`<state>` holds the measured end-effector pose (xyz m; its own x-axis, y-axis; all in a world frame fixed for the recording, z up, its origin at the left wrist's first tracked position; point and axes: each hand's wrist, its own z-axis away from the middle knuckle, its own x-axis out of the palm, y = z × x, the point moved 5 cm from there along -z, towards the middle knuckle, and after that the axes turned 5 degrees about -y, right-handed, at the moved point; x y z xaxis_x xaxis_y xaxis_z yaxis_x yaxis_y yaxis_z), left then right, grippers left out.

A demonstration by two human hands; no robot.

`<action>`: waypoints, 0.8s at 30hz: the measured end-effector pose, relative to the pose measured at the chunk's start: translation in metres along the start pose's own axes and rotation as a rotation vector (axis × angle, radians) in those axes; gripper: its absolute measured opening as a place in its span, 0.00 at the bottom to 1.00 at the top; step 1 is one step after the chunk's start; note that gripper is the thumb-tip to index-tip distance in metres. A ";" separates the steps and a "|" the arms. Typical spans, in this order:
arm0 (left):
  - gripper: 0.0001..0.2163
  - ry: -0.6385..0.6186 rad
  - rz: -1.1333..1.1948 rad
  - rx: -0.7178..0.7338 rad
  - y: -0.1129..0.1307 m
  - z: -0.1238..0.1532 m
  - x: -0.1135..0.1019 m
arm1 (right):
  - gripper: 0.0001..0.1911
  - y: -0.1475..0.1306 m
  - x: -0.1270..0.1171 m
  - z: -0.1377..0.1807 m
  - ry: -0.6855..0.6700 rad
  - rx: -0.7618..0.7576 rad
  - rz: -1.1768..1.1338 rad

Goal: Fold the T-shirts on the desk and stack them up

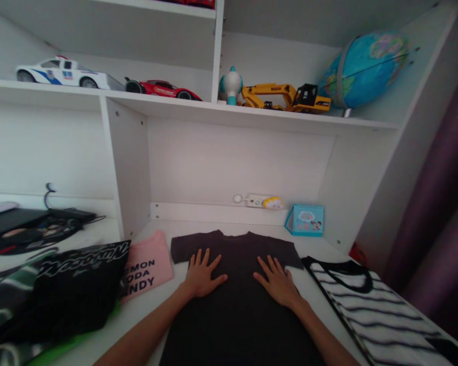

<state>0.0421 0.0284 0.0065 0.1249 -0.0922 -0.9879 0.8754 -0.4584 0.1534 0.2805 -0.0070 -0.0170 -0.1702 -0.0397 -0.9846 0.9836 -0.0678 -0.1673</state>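
Your left grip (203, 274) and right grip (278, 285) lie flat, spread wide, on the dark tee (240, 320), with the striped tee (377, 315) on the worktop (118, 325) at right

The bottom edge cuts off the hem of the dark T-shirt (240, 310) and part of the striped shirt (381, 315). A black printed garment (74, 295) hides initial letters on the pink garment (158, 248). The purple curtain (435, 203) is blurred; the desk calendar's (307, 221) small print is illegible.
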 end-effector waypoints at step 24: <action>0.30 -0.205 0.006 0.199 -0.003 0.027 -0.016 | 0.34 -0.080 -0.012 0.118 -0.135 -0.281 -0.057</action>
<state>0.0245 0.0073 0.0228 0.0153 -0.2631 -0.9647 0.7637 -0.6196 0.1811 0.1963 -0.1186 0.0139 -0.2130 -0.1770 -0.9609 0.9472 0.2038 -0.2475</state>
